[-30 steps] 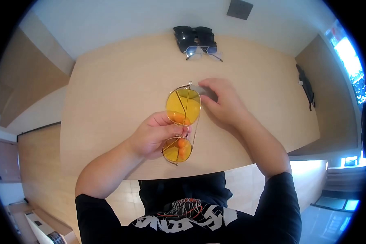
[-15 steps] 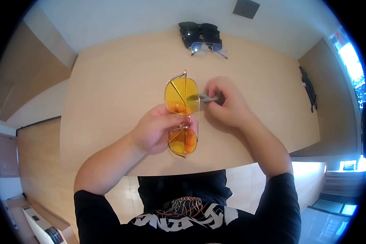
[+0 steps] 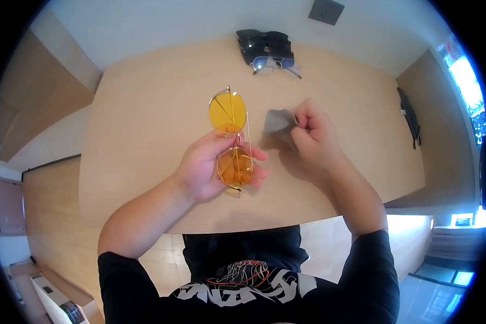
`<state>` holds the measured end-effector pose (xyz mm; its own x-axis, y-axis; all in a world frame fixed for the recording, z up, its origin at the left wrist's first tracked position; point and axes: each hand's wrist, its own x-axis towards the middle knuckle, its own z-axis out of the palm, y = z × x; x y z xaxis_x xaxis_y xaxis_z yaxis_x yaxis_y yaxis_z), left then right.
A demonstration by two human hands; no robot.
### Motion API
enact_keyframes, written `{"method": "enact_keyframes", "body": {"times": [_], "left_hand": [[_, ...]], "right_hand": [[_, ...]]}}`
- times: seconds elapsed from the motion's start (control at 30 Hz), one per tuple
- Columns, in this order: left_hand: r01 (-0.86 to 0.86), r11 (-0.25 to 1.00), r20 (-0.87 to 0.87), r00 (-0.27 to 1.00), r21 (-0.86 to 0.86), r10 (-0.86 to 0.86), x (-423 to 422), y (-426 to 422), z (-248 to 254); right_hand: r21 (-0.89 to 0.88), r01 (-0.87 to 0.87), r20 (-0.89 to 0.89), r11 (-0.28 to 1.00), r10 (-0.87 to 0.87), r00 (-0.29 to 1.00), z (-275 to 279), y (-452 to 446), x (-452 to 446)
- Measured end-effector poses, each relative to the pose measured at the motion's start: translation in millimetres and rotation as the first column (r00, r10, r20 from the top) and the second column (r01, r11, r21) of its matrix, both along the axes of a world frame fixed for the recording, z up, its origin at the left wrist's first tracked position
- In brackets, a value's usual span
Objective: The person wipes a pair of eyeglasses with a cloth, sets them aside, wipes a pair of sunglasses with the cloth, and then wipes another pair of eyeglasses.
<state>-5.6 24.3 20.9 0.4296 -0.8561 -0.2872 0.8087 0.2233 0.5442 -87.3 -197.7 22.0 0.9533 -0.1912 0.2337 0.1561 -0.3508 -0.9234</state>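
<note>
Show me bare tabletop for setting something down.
The table is bare from its left edge to the left hand, and between the right hand and the black object. Crowded: far edge, with dark glasses; middle, under yellow glasses and gray cloth.

Cloth [image 3: 278, 121] right of glasses [image 3: 227, 112] — other eyewear [image 3: 251, 44] behind both

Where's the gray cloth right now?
Head view, pinched in the right hand, the gray cloth hanging off its left side, over the table and to the right of the yellow-lensed glasses.
</note>
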Motion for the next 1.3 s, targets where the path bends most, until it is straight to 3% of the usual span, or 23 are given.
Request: {"method": "enact_keyframes", "body": {"times": [0.1, 0.2, 0.3, 0.4, 0.5, 0.6, 0.7, 0.8, 0.9, 1.0, 1.1, 1.2, 1.3], "left_hand": [[0.070, 0.991, -0.007, 0.997, -0.111, -0.071, 12.5, 5.7, -18.3], [0.024, 0.998, 0.077, 0.997, -0.063, -0.019, 13.4, 6.4, -31.0], [0.078, 0.994, 0.128, 0.989, -0.071, -0.068, 8.9, 5.5, -31.7], [0.129, 0.991, 0.302, 0.944, 0.023, -0.130, -3.7, 4.7, -27.2], [0.195, 0.972, 0.410, 0.882, 0.133, -0.233, -12.4, 2.4, -19.1], [0.155, 0.975, 0.423, 0.882, 0.158, -0.208, -14.8, 0.2, -20.3], [0.142, 0.979, 0.421, 0.887, 0.148, -0.192, -15.8, -1.6, -23.0], [0.162, 0.972, 0.457, 0.861, 0.168, -0.222, -15.3, 0.0, -19.5], [0.176, 0.967, 0.412, 0.880, 0.182, -0.238, -18.5, -1.0, -15.1], [0.154, 0.963, 0.399, 0.887, 0.220, -0.233, -19.6, -0.9, -18.1], [0.137, 0.964, 0.448, 0.864, 0.228, -0.229, -17.3, -2.1, -19.4], [0.185, 0.958, 0.452, 0.851, 0.219, -0.268, -15.7, -3.4, -20.2], [0.191, 0.953, 0.441, 0.853, 0.235, -0.280, -17.6, -5.8, -25.9]], "right_hand": [[0.218, -0.029, 0.029, 0.976, 0.023, 0.999, 0.5, -1.4, 2.3], [0.600, -0.178, -0.047, 0.780, 0.256, 0.965, 16.7, -2.1, -4.5], [0.374, -0.240, -0.037, 0.896, 0.274, 0.961, 21.8, 6.4, -9.3], [0.220, -0.192, -0.076, 0.956, 0.213, 0.974, 20.9, 18.7, -14.0], [0.366, -0.037, -0.062, 0.930, 0.064, 0.996, 19.1, 34.2, -11.5], [0.393, -0.029, -0.071, 0.919, 0.062, 0.996, 21.1, 41.3, -11.9], [0.008, -0.054, 0.049, 0.998, 0.054, 0.997, 17.5, 47.5, -15.4], [0.028, -0.035, 0.031, 0.999, 0.034, 0.999, 9.8, 42.7, -13.3], [0.369, 0.029, -0.200, 0.929, 0.049, 0.979, 22.1, 39.5, -15.8], [-0.014, -0.008, 0.023, 1.000, 0.009, 1.000, 10.4, 39.3, -12.9], [-0.246, 0.096, 0.203, 0.964, -0.046, 0.978, 11.1, 44.5, -10.9], [0.243, 0.118, -0.142, 0.963, -0.085, 0.986, 14.5, 43.0, -11.6], [0.061, 0.060, -0.003, 0.996, -0.059, 0.998, 4.6, 38.0, -8.3]]}}
